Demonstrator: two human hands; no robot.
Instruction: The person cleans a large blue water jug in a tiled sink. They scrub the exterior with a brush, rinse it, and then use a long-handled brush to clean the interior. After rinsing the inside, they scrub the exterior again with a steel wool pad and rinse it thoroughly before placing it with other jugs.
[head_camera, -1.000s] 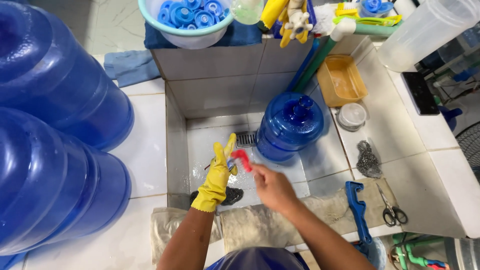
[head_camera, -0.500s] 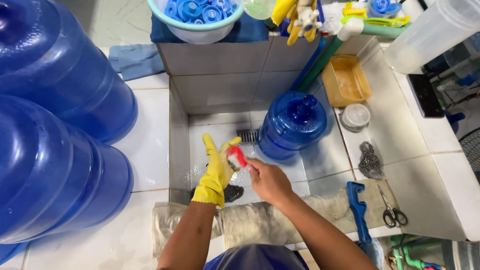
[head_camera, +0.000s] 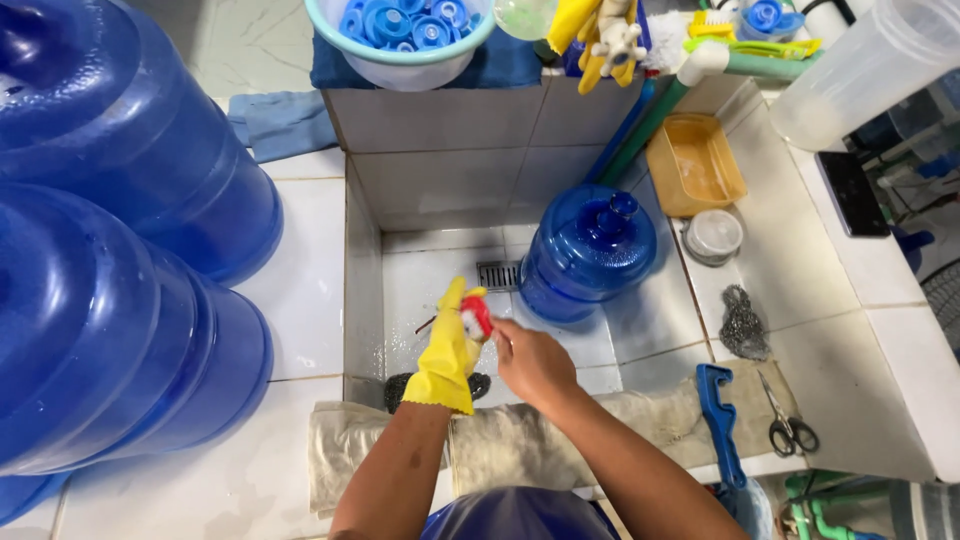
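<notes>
over a white tiled sink basin (head_camera: 440, 190), seen from above, a person's two hands meet. the left hand (head_camera: 447, 350) wears a yellow rubber glove, and its grip is closed around a small red and white object (head_camera: 476, 316), too small to identify. the right hand (head_camera: 530, 362) is bare; its fingers are curled and reach to the same small object, though whether its grip actually pinches it cannot be told.

just beyond the grip, on the basin floor, lies a metal drain grate (head_camera: 498, 275). to the right of the grip and a little farther away, a blue water jug (head_camera: 588, 252) stands upright in the basin with its cap on. just below the gloved hand, a dark scouring pad (head_camera: 397, 390) rests on the basin floor, and a worn beige cloth (head_camera: 520, 440) drapes over the near edge under both forearms.

far left of the grip, two large blue jugs (head_camera: 120, 280) lie on the tiled desk (head_camera: 300, 290). well to the right are a steel scrubber (head_camera: 742, 325), a blue plastic tool (head_camera: 720, 410) and scissors (head_camera: 788, 425). beyond the basin, a bowl of blue caps (head_camera: 400, 40) sits on the ledge.
</notes>
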